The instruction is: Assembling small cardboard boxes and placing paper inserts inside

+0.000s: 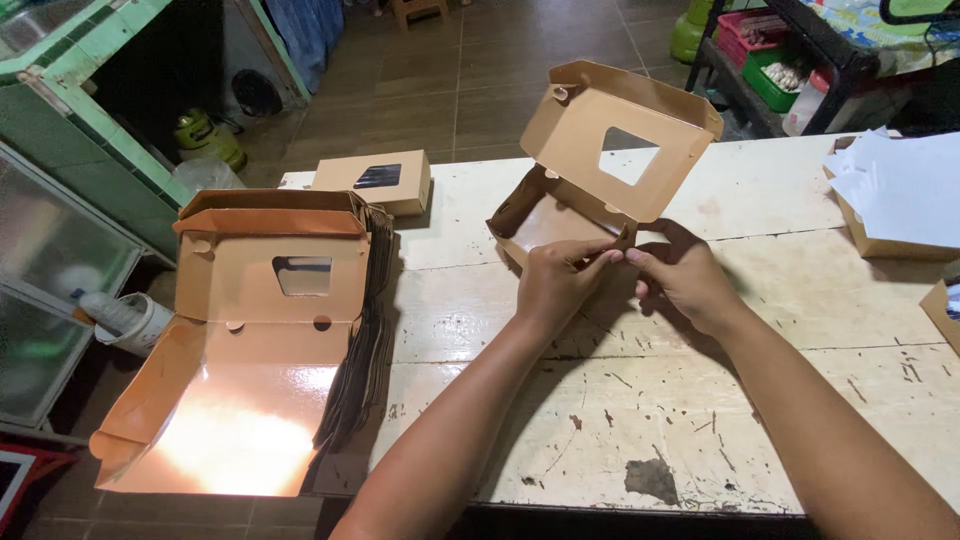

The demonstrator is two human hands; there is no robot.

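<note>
Both pinching near wall of half-folded windowed box point(590, 190): left hand point(555, 280), right hand point(685, 275); probably holding corner upright.

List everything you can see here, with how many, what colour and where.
Open box: one, brown, windowed lid up, table centre.
Closed box: one, brown, far left of the table.
Flat box stack: one, brown, left table edge.
Paper sheets: several, white, in a box at right.
Table: one, worn cream.
Crate: one, green, top right shelf.
Left hand: pinching the open box's front edge.
Right hand: pinching the same edge.
</note>
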